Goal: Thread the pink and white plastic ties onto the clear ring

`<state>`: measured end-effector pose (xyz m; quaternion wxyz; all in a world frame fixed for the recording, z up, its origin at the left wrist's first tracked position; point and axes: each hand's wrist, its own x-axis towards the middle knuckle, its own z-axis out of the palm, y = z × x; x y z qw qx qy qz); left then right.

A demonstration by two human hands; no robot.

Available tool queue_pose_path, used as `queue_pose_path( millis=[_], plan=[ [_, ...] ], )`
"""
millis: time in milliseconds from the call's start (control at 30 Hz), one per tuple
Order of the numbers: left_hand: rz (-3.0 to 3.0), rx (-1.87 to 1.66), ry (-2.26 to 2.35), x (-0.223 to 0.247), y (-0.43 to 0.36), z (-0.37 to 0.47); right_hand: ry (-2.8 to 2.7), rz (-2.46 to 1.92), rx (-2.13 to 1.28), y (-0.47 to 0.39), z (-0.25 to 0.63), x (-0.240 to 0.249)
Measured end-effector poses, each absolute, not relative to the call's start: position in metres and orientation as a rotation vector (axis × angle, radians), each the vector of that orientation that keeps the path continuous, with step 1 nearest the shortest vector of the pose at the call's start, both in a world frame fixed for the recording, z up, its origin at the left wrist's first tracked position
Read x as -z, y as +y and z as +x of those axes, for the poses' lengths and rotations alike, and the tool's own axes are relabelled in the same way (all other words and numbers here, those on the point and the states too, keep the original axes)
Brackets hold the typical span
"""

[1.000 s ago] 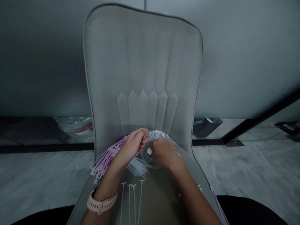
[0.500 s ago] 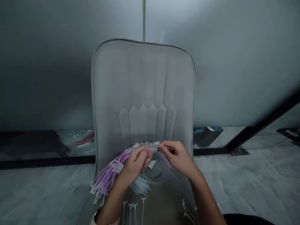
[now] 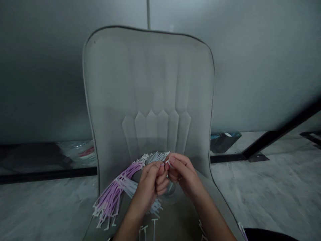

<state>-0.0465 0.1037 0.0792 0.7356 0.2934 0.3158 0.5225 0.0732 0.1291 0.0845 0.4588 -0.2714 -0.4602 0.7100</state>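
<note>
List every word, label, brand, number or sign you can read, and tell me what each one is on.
No readable text in view.
Clear plastic at left: its red patch is too blurred to tell if it bears print.
Dark container at right: no lettering can be made out.
Chair and purple strips: none visible.

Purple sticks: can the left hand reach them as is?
Likely yes: the purple sticks lie left of the left hand, outer ends uncovered. That hand is closed beside the right hand; it may need opening first.
</note>
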Motion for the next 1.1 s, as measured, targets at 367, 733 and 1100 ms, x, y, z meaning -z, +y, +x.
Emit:
queue_pose_path(
  millis=[367, 733, 1100],
  plan=[
    [0.547, -1.195, 0.665, -0.086, 0.1, -0.043, -1.107, -0.664, -1.643, 0.121, 0.061, -0.085],
    [0.629, -1.266, 0.787, -0.086, 0.1, -0.037, -1.211, -0.725, -1.53, 0.124, 0.062, -0.08],
    [0.67, -1.252, 0.844, -0.084, 0.103, -0.039, -1.194, -0.694, -1.558, 0.126, 0.061, -0.075]
  ],
)
